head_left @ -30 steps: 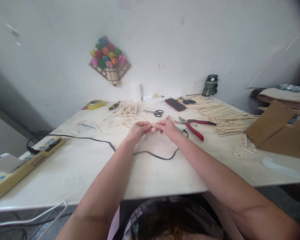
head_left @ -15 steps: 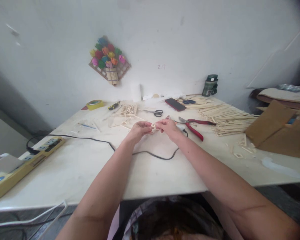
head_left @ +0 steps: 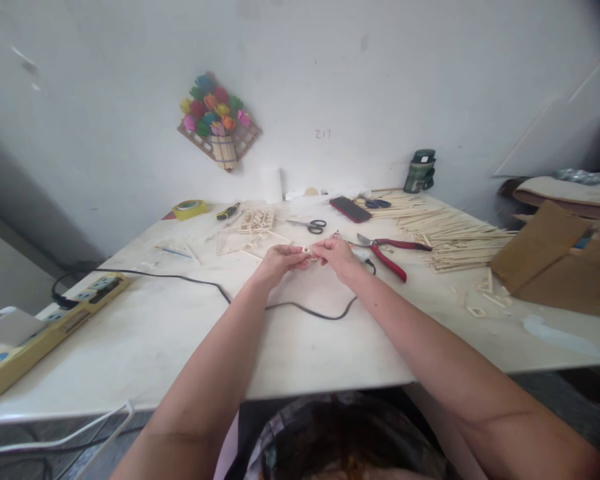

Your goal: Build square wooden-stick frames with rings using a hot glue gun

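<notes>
Between my fingertips, over the middle of the table, is a small pale wooden piece [head_left: 307, 251], mostly covered by the fingers. My left hand [head_left: 281, 261] pinches it from the left, and my right hand [head_left: 335, 256] grips its right side. A glue gun [head_left: 361, 255] appears to lie partly hidden behind my right hand. Red-handled pruning shears [head_left: 380, 245] rest open to the right of that hand. Beyond the hands are dark-handled scissors [head_left: 316, 227] and a lattice of glued sticks [head_left: 257, 221].
Many thin wooden sticks [head_left: 450, 237] spread at the right, beside a cardboard box [head_left: 565, 260]. A phone [head_left: 350, 209] lies at the back. A black cord [head_left: 310, 311] crosses in front of my hands from a yellow power strip [head_left: 75, 320]. Yellow tape [head_left: 190, 210] sits back left.
The fingers of both hands have shifted slightly around the small wooden piece, which has turned a little. Everything else on the table looks the same.
</notes>
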`<state>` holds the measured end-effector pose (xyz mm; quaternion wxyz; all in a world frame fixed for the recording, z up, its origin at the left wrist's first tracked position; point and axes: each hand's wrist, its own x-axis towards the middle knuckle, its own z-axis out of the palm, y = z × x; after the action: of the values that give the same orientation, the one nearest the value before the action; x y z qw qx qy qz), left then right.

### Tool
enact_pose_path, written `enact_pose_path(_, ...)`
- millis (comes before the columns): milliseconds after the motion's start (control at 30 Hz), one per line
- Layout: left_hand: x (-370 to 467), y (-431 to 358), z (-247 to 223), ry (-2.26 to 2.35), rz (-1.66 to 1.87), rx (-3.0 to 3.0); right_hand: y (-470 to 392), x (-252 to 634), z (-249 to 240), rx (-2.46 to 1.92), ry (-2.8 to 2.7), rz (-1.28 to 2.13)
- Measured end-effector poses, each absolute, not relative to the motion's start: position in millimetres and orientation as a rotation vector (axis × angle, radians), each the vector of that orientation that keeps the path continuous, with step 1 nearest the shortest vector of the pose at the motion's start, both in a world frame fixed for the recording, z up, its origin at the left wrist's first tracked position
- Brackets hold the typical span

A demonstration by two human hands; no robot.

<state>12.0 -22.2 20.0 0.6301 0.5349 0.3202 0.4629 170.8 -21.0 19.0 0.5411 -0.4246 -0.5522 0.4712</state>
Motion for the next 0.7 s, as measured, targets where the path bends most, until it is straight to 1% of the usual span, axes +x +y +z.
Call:
enact_pose_path(333, 14, -21, 18, 0.788, 1.089, 1.223, -24, 169, 18, -1.032, -1.385, 1.079)
enact_pose_path(433, 13, -21, 19, 0.789, 1.099, 1.233, -24, 173, 22, -1.037, -1.479, 1.006)
enact_pose_path(500, 13, -22, 20, 0.783, 1.104, 1.239, -21, 178, 25, -1.098, -1.548, 0.867)
enact_pose_path(700, 14, -23, 21, 0.827, 1.133, 1.203, -11, 207, 30, -1.458, -1.656, 0.236)
